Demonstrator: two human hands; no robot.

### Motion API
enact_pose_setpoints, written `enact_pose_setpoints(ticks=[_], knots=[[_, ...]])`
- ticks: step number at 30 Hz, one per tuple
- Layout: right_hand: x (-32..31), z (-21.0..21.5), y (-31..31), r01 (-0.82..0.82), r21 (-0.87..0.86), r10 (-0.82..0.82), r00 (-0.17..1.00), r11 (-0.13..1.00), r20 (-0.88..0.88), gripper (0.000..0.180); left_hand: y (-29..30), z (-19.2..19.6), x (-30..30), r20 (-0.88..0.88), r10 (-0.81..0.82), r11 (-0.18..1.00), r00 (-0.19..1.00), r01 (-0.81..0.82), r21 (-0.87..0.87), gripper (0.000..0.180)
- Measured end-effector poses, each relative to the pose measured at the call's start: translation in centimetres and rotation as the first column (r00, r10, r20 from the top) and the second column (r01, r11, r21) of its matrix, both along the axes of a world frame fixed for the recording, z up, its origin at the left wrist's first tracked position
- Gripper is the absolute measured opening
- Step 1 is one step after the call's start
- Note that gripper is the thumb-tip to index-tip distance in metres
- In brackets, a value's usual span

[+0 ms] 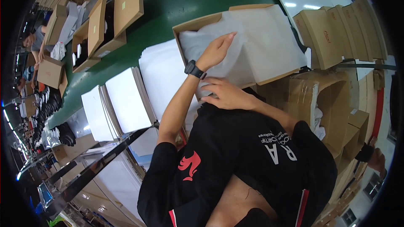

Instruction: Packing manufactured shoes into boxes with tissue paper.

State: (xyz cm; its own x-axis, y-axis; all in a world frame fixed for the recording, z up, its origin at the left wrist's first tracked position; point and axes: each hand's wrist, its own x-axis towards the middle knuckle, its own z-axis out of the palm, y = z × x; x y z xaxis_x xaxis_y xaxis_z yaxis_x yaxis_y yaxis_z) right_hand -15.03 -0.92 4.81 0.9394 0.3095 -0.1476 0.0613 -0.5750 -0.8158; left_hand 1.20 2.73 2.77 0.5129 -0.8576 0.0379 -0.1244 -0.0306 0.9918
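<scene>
An open cardboard box (198,25) stands in front of me on the green table, lined with white tissue paper (265,38) that spreads over its right side. My left hand (217,51), with a dark watch (195,69) on its wrist, reaches over the box's left part. Its fingers are stretched out above or on the tissue; I cannot tell if they press it. At the near left corner of the box is my right hand (229,94), fingers spread, by the edge of the paper. Nothing shows in its grasp. What lies under the tissue is hidden.
Stacks of white paper sheets (128,96) stand left of the box. Brown shoe-type boxes (320,38) are lined up at the right, with a large open carton (336,101) below. Further left are open boxes (97,29), black shoes (50,103) and a person (38,42) handling a box.
</scene>
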Motion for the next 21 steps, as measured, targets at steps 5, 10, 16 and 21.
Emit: enact_pose_setpoints(ticks=[5, 10, 16, 21], knots=[[-0.2, -3.7, -4.2, 0.202, -0.557, -0.397, 0.882, 0.805, -0.253, 0.066, -0.1, -5.0, 4.5, 0.771, -0.399, 0.866, 0.496, -0.074, 0.495, 0.05], [0.6, -8.2, -6.9, 0.084, -0.453, -0.296, 0.858, 0.888, -0.421, 0.068, -3.8, -12.1, 6.3, 0.847, -0.375, 0.848, 0.377, -0.229, 0.477, 0.06], [3.4, 2.6, -17.9, 0.0, 0.256, 0.047, 0.983, 0.967, -0.177, 0.056, -5.6, -9.7, 2.3, 0.717, -0.516, 0.71, 0.468, -0.234, 0.664, 0.082], [21.8, -0.3, -38.2, 0.492, 0.368, -0.464, 0.87, 0.789, -0.169, 0.037, -5.1, -10.1, -0.6, 0.707, -0.468, 0.603, 0.53, -0.394, 0.694, 0.084]])
